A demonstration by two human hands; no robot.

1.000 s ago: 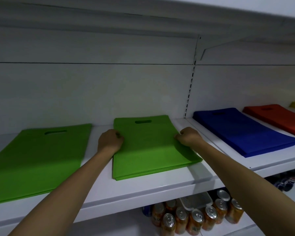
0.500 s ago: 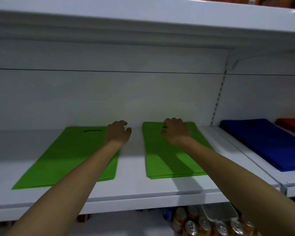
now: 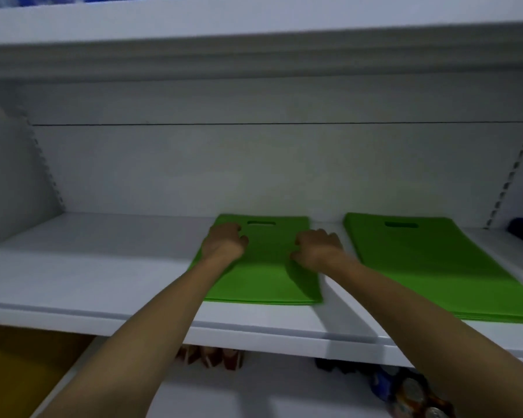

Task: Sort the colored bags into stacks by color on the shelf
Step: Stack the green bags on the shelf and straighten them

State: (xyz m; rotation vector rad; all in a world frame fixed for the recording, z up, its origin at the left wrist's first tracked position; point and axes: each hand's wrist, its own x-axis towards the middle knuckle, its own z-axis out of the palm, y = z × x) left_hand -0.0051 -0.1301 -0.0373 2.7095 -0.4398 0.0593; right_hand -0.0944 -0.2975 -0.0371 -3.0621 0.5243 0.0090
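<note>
Grips of L hand & R hand shifted, now curled on left green stack edges.

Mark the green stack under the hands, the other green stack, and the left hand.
green stack under the hands (image 3: 266, 276): head view, bare top between the hands.
other green stack (image 3: 435, 267): head view, middle of its top bag.
left hand (image 3: 224, 244): head view, back of the hand.
</note>
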